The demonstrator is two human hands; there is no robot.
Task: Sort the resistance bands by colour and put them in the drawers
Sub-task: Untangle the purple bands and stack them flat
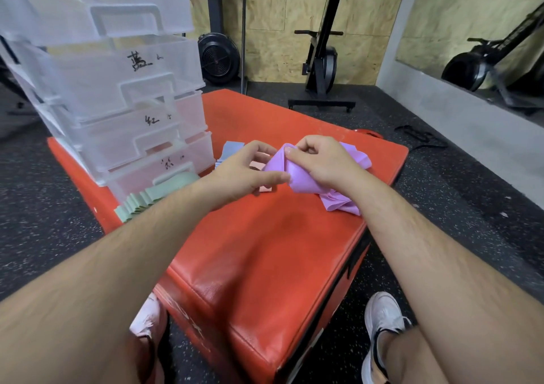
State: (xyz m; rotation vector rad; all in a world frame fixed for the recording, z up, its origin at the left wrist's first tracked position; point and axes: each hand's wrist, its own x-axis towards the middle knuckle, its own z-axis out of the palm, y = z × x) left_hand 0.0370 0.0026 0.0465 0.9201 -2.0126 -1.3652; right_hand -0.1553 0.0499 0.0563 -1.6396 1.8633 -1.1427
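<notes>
Slippage threatens: left hand (247, 171) and right hand (321, 160) pinch the purple band (295, 179) between them, tail bunched on the worktop (265, 251) under the right wrist; a slack pinch could spring the fold open.

This is looking like a gym: a black exercise machine (322, 59) is standing upright on speckled rubber flooring (441, 183), beyond a red padded box (265, 251).

A single wide-angle head camera is looking forward and down, sitting close over the red surface (265, 251). The left hand (244, 171) and right hand (321, 160) are meeting mid-frame, the drawers (117, 89) are rising at left, and the wall (279, 15) is closing the far side.
</notes>
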